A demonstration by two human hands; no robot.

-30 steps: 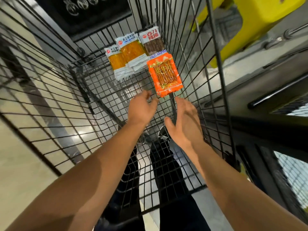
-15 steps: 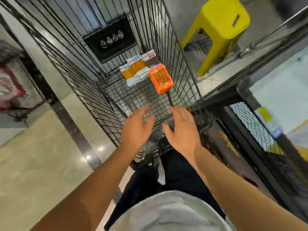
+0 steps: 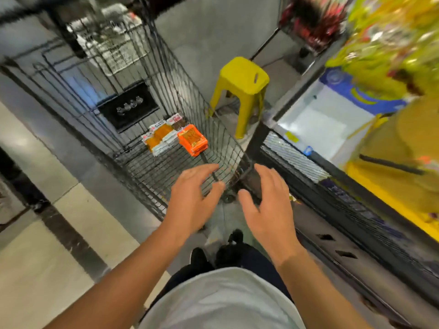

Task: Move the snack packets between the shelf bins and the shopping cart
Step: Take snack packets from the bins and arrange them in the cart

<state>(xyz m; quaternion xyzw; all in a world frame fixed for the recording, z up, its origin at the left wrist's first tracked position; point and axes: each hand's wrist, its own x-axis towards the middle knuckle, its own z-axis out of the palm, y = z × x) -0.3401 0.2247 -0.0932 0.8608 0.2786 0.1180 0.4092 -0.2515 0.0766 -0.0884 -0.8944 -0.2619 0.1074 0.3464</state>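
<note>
You have drawn both hands up out of the shopping cart (image 3: 152,129); your left hand (image 3: 192,198) and right hand (image 3: 268,205) now hover empty over its near rim. Your view has lifted, bringing the yellow stool (image 3: 242,84) and blurred shelf bins (image 3: 380,67) into sight.

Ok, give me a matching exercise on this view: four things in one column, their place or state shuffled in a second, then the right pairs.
Things:
1. orange packet
2. yellow stool
3. left hand
4. black plaque

Places or states:
A. on the cart's far wall
B. open, holding nothing
C. lying in the shopping cart
D. on the floor beside the cart

Pairs: 1-C, 2-D, 3-B, 4-A
</note>
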